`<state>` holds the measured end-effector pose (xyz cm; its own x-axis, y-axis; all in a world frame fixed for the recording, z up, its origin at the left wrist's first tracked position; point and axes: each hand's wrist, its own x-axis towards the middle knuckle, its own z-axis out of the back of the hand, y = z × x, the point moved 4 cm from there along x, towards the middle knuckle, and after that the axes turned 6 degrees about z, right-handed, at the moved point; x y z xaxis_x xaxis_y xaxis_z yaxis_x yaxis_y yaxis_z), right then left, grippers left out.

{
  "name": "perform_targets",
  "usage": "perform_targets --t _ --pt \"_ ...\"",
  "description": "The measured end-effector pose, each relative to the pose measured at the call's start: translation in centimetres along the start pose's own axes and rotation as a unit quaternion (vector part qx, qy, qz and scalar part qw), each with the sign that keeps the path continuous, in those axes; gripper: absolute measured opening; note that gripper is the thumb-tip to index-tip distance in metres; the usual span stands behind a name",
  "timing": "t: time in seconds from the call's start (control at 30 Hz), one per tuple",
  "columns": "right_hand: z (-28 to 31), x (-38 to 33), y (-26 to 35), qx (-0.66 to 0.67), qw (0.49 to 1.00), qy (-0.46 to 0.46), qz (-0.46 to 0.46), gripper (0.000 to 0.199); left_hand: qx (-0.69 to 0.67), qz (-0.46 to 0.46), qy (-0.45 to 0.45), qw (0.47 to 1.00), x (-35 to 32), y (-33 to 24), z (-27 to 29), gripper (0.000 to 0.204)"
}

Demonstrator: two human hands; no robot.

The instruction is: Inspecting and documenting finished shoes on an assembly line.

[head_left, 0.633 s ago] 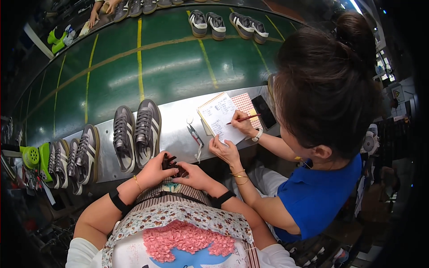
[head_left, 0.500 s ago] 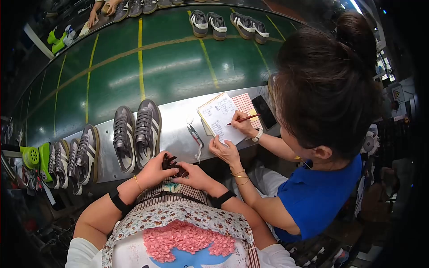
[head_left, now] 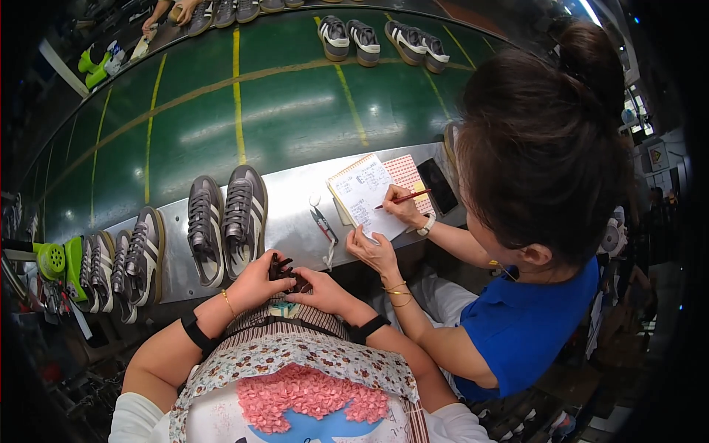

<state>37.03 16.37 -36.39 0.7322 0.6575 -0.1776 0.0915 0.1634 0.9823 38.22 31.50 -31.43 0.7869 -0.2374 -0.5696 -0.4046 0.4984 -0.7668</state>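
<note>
Close to my body, above my apron, my left hand (head_left: 260,280) and my right hand (head_left: 323,292) come together around a dark brown, glossy bundle (head_left: 283,269) of thin pointed pieces. Fingers cover much of it, and its exact kind is unclear. Both hands are curled closed on it. Just beyond my left hand, a pair of grey sneakers (head_left: 246,210) with white stripes lies on the metal ledge (head_left: 292,188). Thread snips (head_left: 323,223) with dark handles rest on the ledge, beyond my right hand.
At right, a person in a blue shirt (head_left: 528,328) writes with a pen in a notebook (head_left: 363,193) beside a black phone (head_left: 437,184). More sneakers (head_left: 145,255) and a green device (head_left: 53,260) stand at left. Shoes (head_left: 334,38) ride the green conveyor belt (head_left: 185,103).
The belt's yellow lines and the far shoes have shifted slightly right. The co-worker's head has moved a little to the right. My hands hold almost the same pose.
</note>
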Motion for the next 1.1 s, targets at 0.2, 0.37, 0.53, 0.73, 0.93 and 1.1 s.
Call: perform_targets --t 0.2,0.37,0.53,0.73,0.93,1.1 --pt "-0.1 0.3 0.1 -0.011 1.000 0.003 0.005 0.055 -0.015 -0.006 0.001 1.000 0.0 0.3 0.3 0.044" --pt "-0.1 0.3 0.0 -0.013 1.000 0.004 -0.001 0.056 0.009 0.004 0.001 1.000 0.0 0.1 0.3 0.044" --pt "-0.4 0.3 -0.2 -0.014 1.000 0.001 -0.009 0.056 0.003 -0.002 0.002 1.000 -0.4 0.1 0.4 0.045" --pt "-0.9 0.4 -0.1 -0.006 1.000 0.003 -0.003 0.055 0.000 -0.007 0.002 1.000 -0.8 0.4 0.6 0.045" --pt "-0.8 0.1 0.3 -0.005 1.000 0.007 0.007 0.054 -0.001 -0.028 -0.012 1.000 -0.8 0.4 0.4 0.048" --pt "-0.9 -0.1 0.6 -0.017 1.000 -0.004 0.014 0.054 0.004 -0.036 -0.015 0.999 -1.1 0.5 0.5 0.048"
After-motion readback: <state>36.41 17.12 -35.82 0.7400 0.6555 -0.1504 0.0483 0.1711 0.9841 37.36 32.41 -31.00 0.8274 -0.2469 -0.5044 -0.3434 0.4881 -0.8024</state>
